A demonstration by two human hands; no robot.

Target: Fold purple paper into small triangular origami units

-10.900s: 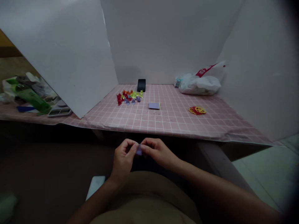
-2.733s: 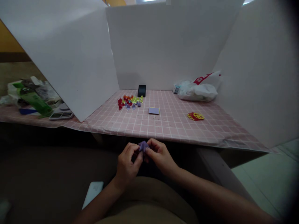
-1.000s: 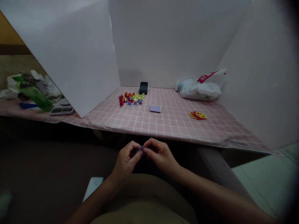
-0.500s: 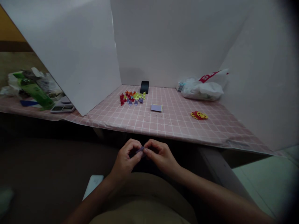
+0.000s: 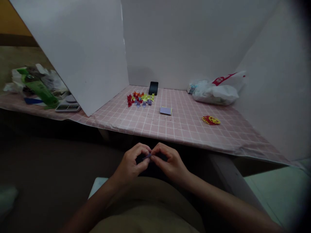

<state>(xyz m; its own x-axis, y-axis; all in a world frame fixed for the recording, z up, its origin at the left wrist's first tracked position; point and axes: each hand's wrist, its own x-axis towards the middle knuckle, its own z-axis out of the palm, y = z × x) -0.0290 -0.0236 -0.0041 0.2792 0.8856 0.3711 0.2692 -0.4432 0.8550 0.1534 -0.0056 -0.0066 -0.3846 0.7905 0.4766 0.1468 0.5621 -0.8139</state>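
Both my hands meet over my lap, below the table's front edge. Between the fingertips is a small folded piece of purple paper (image 5: 147, 156), mostly covered by the fingers. My left hand (image 5: 133, 161) is closed in a pinch on its left part. My right hand (image 5: 170, 161) pinches its right end between thumb and forefinger. On the table lies a small stack of paper squares (image 5: 165, 111), purple on top with a yellow edge showing. Farther left stand several small folded paper figures (image 5: 139, 99) in red, orange, yellow and purple.
A pink checked cloth covers the table (image 5: 187, 129). A dark phone (image 5: 153, 88) leans at the back. To the right are a white plastic bag (image 5: 215, 94) and red and yellow cut-outs (image 5: 211, 120). A green bottle (image 5: 41, 90) and a scale (image 5: 68, 105) lie left, beyond a white panel (image 5: 89, 58).
The view has shifted slightly, so the table's things appear a little farther right. Both hands keep their pinch on the purple paper, with the left fingers slightly moved.
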